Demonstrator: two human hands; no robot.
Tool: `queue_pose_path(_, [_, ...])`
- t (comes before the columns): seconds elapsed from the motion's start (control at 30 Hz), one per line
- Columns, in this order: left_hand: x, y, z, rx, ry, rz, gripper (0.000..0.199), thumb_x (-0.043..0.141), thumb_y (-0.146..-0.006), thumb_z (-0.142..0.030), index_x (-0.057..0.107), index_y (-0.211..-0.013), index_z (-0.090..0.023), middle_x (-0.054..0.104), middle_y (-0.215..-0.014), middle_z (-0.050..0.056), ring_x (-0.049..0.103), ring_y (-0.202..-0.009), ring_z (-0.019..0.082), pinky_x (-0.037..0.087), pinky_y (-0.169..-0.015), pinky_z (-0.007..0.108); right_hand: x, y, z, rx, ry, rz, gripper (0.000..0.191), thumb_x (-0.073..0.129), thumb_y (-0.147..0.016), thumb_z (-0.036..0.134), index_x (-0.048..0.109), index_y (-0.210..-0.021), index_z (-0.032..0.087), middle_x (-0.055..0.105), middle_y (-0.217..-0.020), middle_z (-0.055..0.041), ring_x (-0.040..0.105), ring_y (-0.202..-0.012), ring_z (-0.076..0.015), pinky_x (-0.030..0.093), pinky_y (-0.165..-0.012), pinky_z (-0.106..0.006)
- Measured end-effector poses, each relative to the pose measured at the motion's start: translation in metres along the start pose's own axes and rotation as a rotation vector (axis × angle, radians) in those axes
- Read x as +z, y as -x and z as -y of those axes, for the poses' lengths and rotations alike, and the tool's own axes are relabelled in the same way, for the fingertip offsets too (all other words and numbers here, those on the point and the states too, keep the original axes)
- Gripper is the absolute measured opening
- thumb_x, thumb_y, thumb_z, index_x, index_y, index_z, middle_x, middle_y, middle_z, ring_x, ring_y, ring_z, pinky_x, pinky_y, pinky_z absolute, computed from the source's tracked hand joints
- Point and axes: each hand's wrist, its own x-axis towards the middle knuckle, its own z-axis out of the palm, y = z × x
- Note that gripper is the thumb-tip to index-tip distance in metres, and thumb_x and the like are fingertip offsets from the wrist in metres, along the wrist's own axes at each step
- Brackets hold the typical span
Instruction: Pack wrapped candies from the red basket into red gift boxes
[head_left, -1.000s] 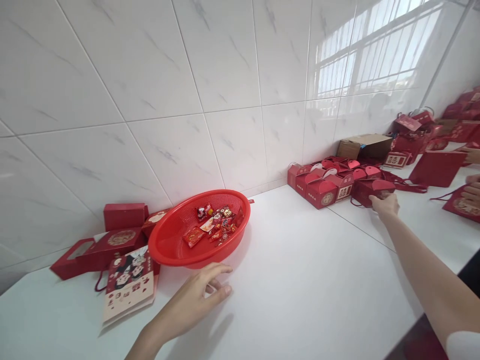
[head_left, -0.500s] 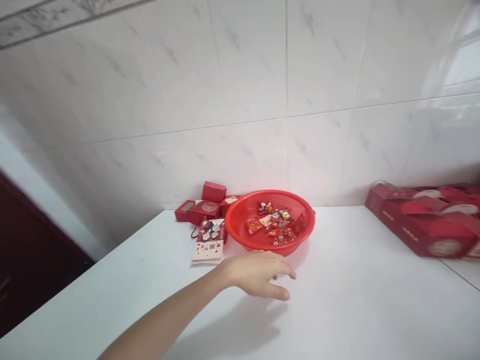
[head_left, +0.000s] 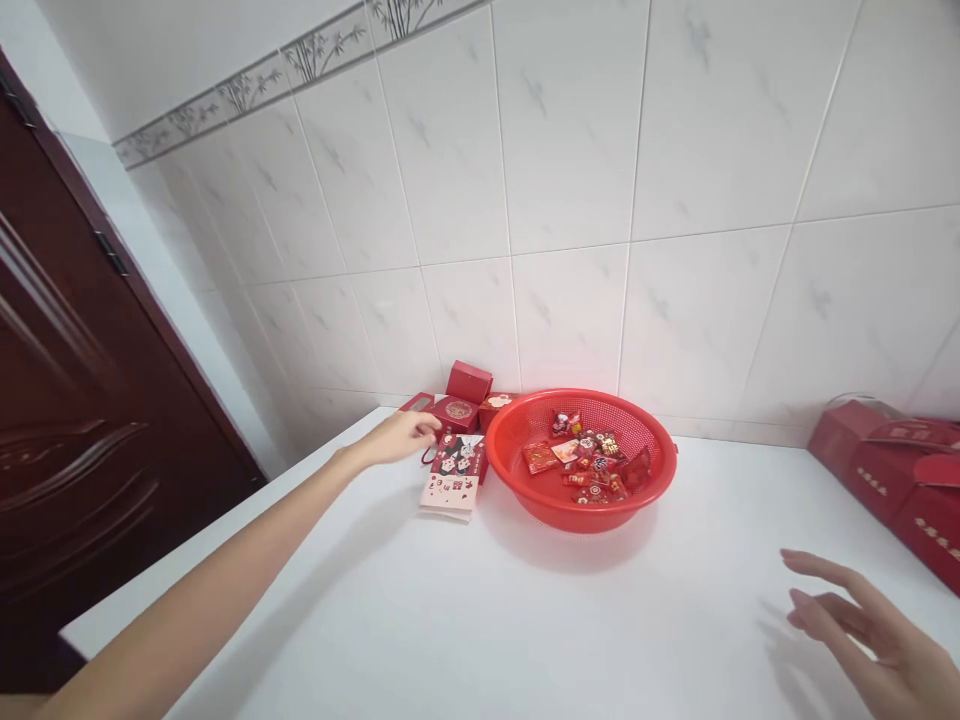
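My left hand point(head_left: 401, 438) reaches over the back left of the white table, its fingers loosely bent. Nothing shows in it. Just beside it are a red-and-cream gift bag point(head_left: 453, 470) with a printed cartoon pair, lying flat, and a red box point(head_left: 456, 413) with a round gold emblem. Whether the fingertips touch either one I cannot tell. At the right, my right hand point(head_left: 862, 620) hovers above the table with thumb and fingers apart, holding nothing. Between the hands stands a red plastic colander point(head_left: 577, 515) with several red-wrapped candies point(head_left: 592, 462) in it.
Another red box point(head_left: 469, 381) stands behind the emblem box, against the tiled wall point(head_left: 570, 320). Several red gift boxes point(head_left: 892, 470) with gold lettering line the right side of the white table point(head_left: 525, 620). A dark red door point(head_left: 97, 400) is at the left.
My left hand has moved from in front of the colander leftward and back to the gift bag and boxes. My right hand has come into view at the right. The camera view has shifted left.
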Motion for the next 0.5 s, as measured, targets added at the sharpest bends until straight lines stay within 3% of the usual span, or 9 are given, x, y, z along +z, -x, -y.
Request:
queue_pose_path(0.07, [0.001, -0.023, 0.026, -0.234, 0.186, -0.158, 0.043, 0.071, -0.063, -0.026, 0.071, -0.105, -0.02, 0.075, -0.109, 0.008, 0.07, -0.094, 0.026, 0.054, -0.075, 0.029, 0.003, 0.004, -0.001, 0.024, -0.049, 0.135, 0.049, 0.062, -0.062, 0.065, 0.066, -0.099, 0.033, 0.073, -0.067, -0.0041, 0.076, -0.073, -0.0343, 0.058, -0.058, -0.04])
queue_pose_path(0.1, [0.004, -0.034, 0.035, -0.276, 0.219, -0.189, 0.051, 0.07, -0.064, -0.025, 0.067, -0.114, -0.018, 0.073, -0.115, 0.01, 0.071, -0.092, 0.026, 0.055, -0.073, 0.029, 0.005, 0.005, -0.002, 0.028, -0.054, 0.17, 0.05, 0.063, -0.063, 0.064, 0.066, -0.101, 0.031, 0.073, -0.068, -0.0039, 0.076, -0.074, -0.0332, 0.058, -0.06, -0.038])
queue_pose_path(0.27, [0.028, -0.066, 0.052, -0.331, 0.295, -0.279, 0.066, 0.067, -0.064, -0.014, 0.055, -0.129, -0.013, 0.068, -0.126, 0.016, 0.071, -0.096, 0.022, 0.055, -0.071, 0.025, 0.021, 0.011, -0.012, -0.007, -0.118, 0.215, 0.048, 0.066, -0.067, 0.063, 0.071, -0.098, 0.026, 0.07, -0.062, -0.0027, 0.074, -0.068, -0.0284, 0.057, -0.062, -0.033])
queue_pose_path(0.4, [0.036, -0.074, 0.059, -0.331, 0.256, -0.346, 0.05, 0.068, -0.057, -0.009, 0.066, -0.106, -0.013, 0.074, -0.108, 0.013, 0.07, -0.101, 0.028, 0.055, -0.075, 0.029, 0.029, 0.017, -0.011, -0.053, -0.154, 0.171, 0.045, 0.069, -0.067, 0.064, 0.075, -0.089, 0.026, 0.064, -0.054, -0.0015, 0.068, -0.055, -0.0252, 0.055, -0.054, -0.032])
queue_pose_path(0.5, [0.028, -0.073, 0.06, -0.263, 0.215, -0.354, 0.024, 0.069, -0.055, -0.01, 0.068, -0.078, -0.018, 0.075, -0.086, 0.008, 0.069, -0.102, 0.033, 0.054, -0.084, 0.036, 0.03, 0.017, -0.01, -0.055, -0.188, 0.167, 0.045, 0.069, -0.067, 0.065, 0.075, -0.087, 0.026, 0.063, -0.054, -0.0015, 0.066, -0.054, -0.0242, 0.055, -0.052, -0.031])
